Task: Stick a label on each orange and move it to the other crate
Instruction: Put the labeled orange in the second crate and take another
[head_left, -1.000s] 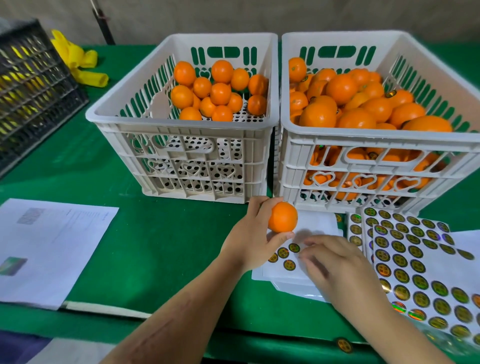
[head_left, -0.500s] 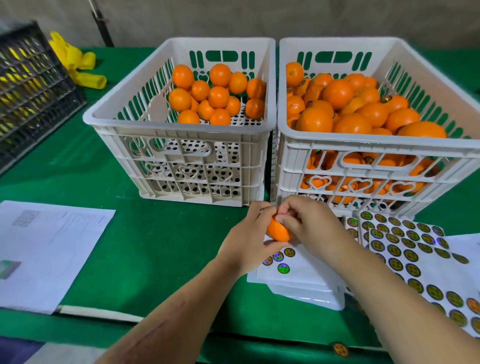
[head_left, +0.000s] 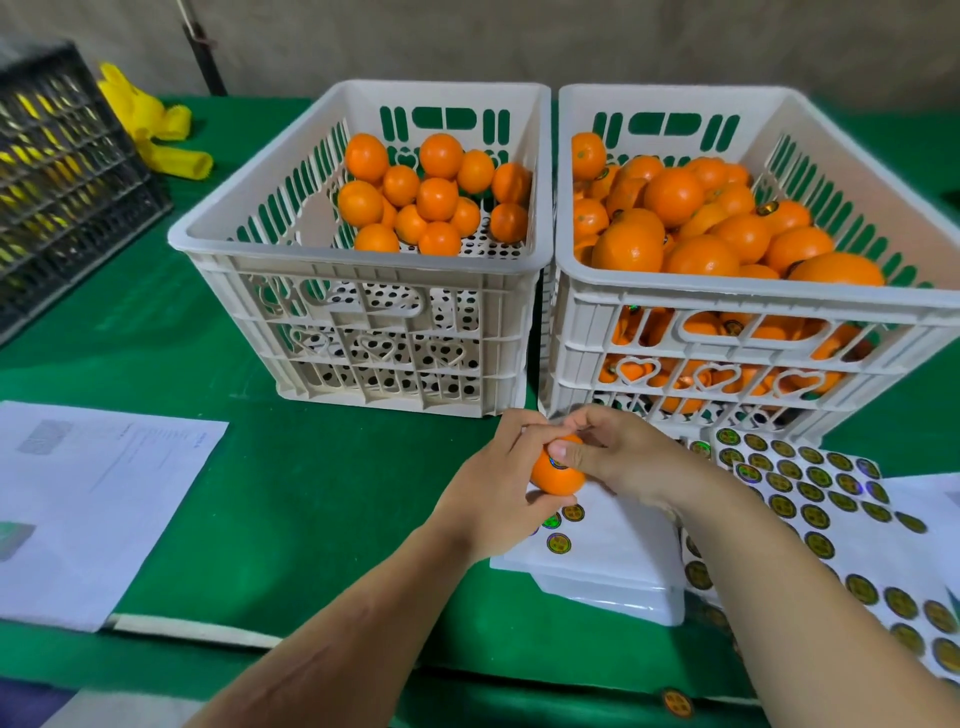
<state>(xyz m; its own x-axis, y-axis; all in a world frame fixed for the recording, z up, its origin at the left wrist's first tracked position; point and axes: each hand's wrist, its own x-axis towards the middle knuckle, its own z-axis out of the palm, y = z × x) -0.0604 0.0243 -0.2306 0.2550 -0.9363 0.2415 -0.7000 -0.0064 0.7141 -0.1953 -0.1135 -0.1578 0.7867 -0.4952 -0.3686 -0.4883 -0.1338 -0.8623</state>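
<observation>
Since half a second ago: right hand (head_left: 618, 454) thumb now presses a label (head_left: 558, 462) onto the orange (head_left: 553, 475). Left hand (head_left: 498, 480) cups that orange above the sticker sheets (head_left: 810, 493), near the table's front edge, before the right crate (head_left: 727, 312); left crate (head_left: 363, 291) part-filled.

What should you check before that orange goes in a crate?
1. Orange held firmly by the left hand: ok.
2. Label on the orange: ok, the right hand thumb presses it.
3. Label stuck flat: cannot tell.
4. Right crate, with labelled fruit, has room: ok, though piled high.
5. Path to that crate: ok.
</observation>
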